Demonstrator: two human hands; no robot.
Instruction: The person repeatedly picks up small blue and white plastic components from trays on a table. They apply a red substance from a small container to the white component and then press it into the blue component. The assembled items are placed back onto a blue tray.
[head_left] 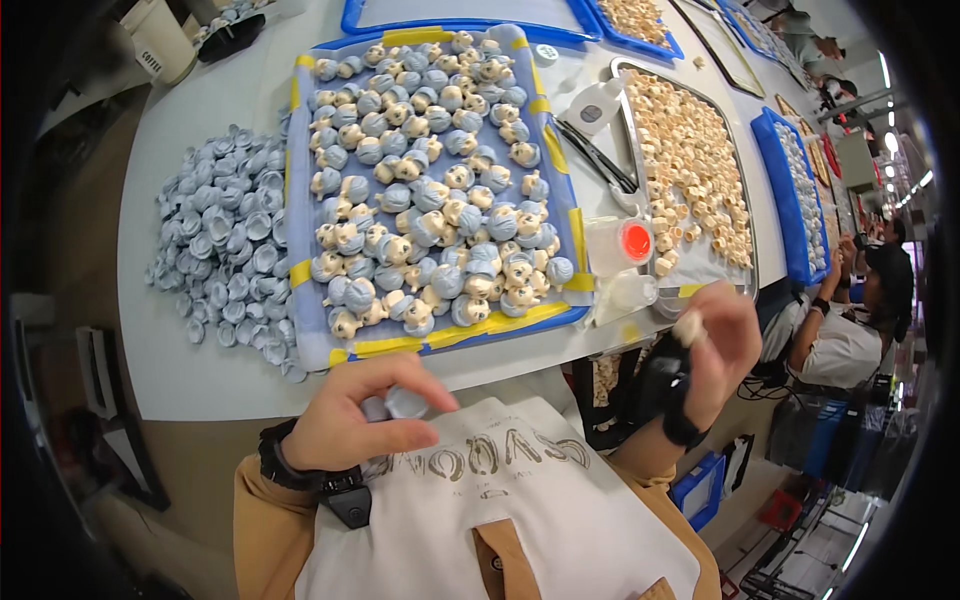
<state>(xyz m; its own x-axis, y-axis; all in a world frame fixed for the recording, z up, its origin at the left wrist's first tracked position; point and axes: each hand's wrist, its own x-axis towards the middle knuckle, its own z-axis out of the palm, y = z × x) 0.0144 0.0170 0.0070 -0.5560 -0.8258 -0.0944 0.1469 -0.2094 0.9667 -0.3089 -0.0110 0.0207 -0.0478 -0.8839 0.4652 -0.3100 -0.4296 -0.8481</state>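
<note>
My left hand [355,415], low in front of the tray, curls around a hollow grey-blue doll-hair shell [405,403]; its thumb and forefinger tips are apart. To the right, my right hand [728,340] is raised by the table edge and pinches a small cream doll-face piece [688,328]. Between and beyond my hands lies a blue tray [435,345] edged with yellow tape, full of small doll heads [430,195] with grey-blue hair and cream faces. A heap of loose grey-blue shells [225,230] is left of it. Cream face pieces [690,150] fill a metal tray [757,215] on the right.
Beside the blue tray stand a clear container with a red-orange opening [635,242], a white bottle [597,105] and dark tweezers-like tools [595,155]. A white bucket [160,40] is at the far left. A co-worker [850,320] sits at the right near another blue tray [790,195].
</note>
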